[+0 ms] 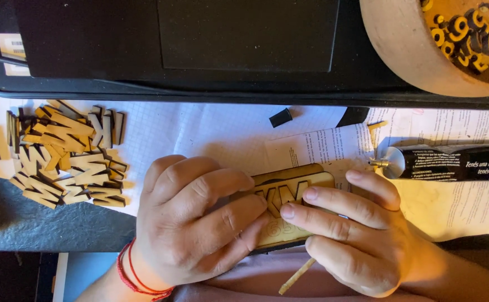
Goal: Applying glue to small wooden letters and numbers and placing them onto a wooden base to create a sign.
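Dark grey counter (15,223), mostly covered with white printed paper sheets (211,131). Just behind the sheets, a big black flat case (199,50) across the whole back. At the right end of the case, a round wooden bowl (401,50). Left of the sheets, a pale blue strip (82,274) near the counter's front edge. Warm, soft light over everything.

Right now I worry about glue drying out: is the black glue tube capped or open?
Open: the black glue tube lies flat on the papers, its metal nozzle bare.
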